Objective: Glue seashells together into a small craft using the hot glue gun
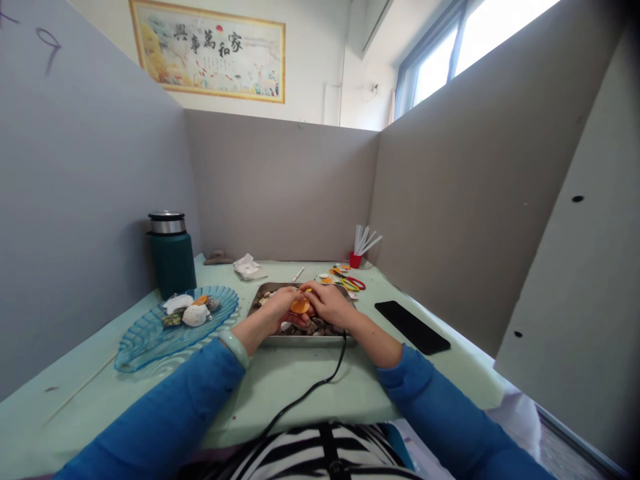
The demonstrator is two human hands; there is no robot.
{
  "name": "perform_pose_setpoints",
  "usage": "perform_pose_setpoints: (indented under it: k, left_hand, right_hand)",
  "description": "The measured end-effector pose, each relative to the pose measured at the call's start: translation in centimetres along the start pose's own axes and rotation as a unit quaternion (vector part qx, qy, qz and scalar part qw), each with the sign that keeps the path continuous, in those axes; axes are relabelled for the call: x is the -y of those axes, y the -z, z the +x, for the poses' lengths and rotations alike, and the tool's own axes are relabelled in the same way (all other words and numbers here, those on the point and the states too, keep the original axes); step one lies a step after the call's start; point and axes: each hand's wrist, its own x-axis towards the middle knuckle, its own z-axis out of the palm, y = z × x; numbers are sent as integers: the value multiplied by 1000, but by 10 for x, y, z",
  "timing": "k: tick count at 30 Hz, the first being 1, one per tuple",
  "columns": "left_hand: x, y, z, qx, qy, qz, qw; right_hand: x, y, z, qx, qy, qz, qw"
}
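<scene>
Over the metal tray (300, 342), both my hands meet around a small orange, rounded piece (301, 305) that looks like a shell. My left hand (281, 311) is closed on it from the left, with fingertips curled beneath. From the right, the fingers of my right hand (326, 304) press on its top and side. Pebbles and shells (320, 328) fill the tray below, partly covered by my hands. A blue fan-shaped plate (143, 340) stands to the left, bearing a white shell (196, 315), an orange piece and several stone-like items.
A dark green flask (173, 263) stands behind the plate. Beyond the tray lie crumpled tissue (249, 267), a marker (299, 274) and scissors (354, 283). A red cup (355, 260) holds white sticks. At right lies a black phone-like slab (413, 327). A black cable (305, 395) crosses the front.
</scene>
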Motion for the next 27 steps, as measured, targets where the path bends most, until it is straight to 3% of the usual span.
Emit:
perform_pose_setpoints:
  k: [27]
  left_hand:
    - [-1, -2, -3, -1, 0, 4, 1000]
  right_hand:
    - [0, 0, 0, 2, -1, -4, 1000]
